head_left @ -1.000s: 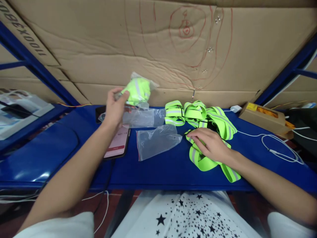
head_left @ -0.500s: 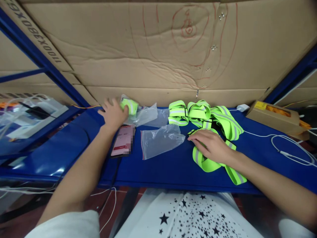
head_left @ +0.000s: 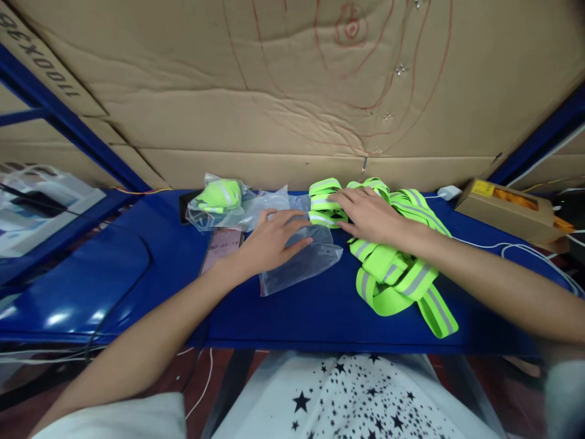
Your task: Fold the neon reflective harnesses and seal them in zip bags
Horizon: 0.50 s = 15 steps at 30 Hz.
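Observation:
My left hand (head_left: pixel 274 239) hovers over or rests on a clear zip bag (head_left: pixel 299 268), its fingers spread and nothing held. My right hand (head_left: pixel 365 214) reaches over a folded neon-yellow reflective strap (head_left: pixel 325 189), fingers apart; whether they touch it is hard to tell. Under and beside that forearm lies a heap of loose reflective straps (head_left: pixel 397 277) with grey stripes. At the back left sits a clear bag with a bundled yellow strap (head_left: pixel 220 196) inside. Another clear bag (head_left: pixel 269 204) lies flat between it and the folded strap. A phone (head_left: pixel 223 244) is partly hidden behind my left wrist.
A blue table (head_left: pixel 292 326) carries everything, with a cardboard wall (head_left: pixel 228 122) at its back. At right stand a cardboard box (head_left: pixel 507 207) with orange contents and a white cable (head_left: pixel 539 253). White power strips and cables (head_left: pixel 50 210) crowd the far left.
My left hand has let go of the bagged strap at the back left and moved right to the clear bags. My right hand has moved from the loose straps up to the folded one.

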Available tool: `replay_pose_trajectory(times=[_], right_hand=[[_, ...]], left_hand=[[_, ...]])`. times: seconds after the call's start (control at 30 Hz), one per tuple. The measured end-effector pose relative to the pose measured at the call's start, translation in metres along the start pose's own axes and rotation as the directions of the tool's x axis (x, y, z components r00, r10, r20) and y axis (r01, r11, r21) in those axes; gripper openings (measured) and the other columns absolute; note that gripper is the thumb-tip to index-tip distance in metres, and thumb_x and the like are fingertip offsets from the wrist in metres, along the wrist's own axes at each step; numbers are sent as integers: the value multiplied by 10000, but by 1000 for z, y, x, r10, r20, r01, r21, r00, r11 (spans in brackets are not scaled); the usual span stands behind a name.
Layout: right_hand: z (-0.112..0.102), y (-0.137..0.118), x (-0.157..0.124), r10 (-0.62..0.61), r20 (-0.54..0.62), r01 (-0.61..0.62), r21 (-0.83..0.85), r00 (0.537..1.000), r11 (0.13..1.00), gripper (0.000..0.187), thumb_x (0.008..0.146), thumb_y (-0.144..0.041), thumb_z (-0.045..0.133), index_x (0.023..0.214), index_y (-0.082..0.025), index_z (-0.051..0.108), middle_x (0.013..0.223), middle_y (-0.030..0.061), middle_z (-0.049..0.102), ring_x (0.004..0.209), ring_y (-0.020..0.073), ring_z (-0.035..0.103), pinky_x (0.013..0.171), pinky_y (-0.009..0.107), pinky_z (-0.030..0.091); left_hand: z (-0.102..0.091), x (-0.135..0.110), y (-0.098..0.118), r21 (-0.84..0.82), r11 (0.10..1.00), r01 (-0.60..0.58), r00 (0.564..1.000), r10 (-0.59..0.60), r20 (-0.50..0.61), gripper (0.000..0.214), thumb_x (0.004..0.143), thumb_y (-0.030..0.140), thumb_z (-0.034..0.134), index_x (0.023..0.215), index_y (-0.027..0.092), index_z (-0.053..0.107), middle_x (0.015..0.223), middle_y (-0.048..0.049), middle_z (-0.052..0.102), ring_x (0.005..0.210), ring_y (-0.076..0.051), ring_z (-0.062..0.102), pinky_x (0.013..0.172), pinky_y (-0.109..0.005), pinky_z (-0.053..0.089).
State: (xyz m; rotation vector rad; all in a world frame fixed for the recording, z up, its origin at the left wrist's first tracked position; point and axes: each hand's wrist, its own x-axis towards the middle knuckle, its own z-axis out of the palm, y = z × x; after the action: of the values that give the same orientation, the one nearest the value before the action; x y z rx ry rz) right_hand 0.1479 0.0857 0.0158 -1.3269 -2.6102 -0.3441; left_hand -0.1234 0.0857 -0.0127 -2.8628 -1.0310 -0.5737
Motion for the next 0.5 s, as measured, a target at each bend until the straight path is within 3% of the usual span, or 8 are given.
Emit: replay_pose_trajectory(times=[0.1,0.17,0.2,0.27,0.37,0.5], right_hand=[[2,20,55,116,280,-111,-36,953,993,1026,791,-346,837,1630,-110,294,1676,279,251,1535,465,316,1221,623,294],[3,32,84,221,382,-209,-72,897,975,1165,698,-376,901,1653,-185,261,1714,224,186,1567,479,232,1235,685,238],[2,38,95,224,395,-218,-61,891,974,1137,689,-384,900,1641,-214,303,1711,194,226,1556,485,257,1224,700,252],[-2,47,108,157,403,-176,11,902,984,910,747,-321,842,1566,-225,458,1635,142,422,1484,448,420,1199,646,354],[-19,58,109,31,359,-81,125,933,989,577,876,-116,606,1448,-192,597,1465,65,629,1330,265,613,1137,396,480],[-55,66,92,106,52,-116,309,993,944,507,873,-57,411,1297,-112,683,1239,31,749,1099,136,692,985,257,511]], left_hand=[[1,0,-4,-10,1000,-11,1000,11,28,338,1050,424,503,1253,217,676,1381,-124,663,1315,-309,598,1157,-501,315],[3,1,-7,-2,1000,-20,999,20,27,312,1053,399,500,1230,219,684,1361,-111,676,1289,-297,618,1153,-497,326],[4,1,-8,-1,1000,-25,999,25,23,306,1054,389,500,1233,221,682,1351,-105,682,1275,-290,627,1151,-496,333],[5,1,-8,-5,999,-33,999,33,5,305,1056,373,497,1262,224,665,1334,-97,691,1261,-281,635,1147,-493,343],[3,1,-4,-6,999,-44,999,43,-25,310,1054,353,497,1291,214,641,1350,-106,683,1276,-282,628,1136,-489,361],[-1,2,0,-21,998,-60,995,58,-79,333,1054,339,493,1329,191,608,1369,-120,674,1269,-288,632,1102,-476,403]])
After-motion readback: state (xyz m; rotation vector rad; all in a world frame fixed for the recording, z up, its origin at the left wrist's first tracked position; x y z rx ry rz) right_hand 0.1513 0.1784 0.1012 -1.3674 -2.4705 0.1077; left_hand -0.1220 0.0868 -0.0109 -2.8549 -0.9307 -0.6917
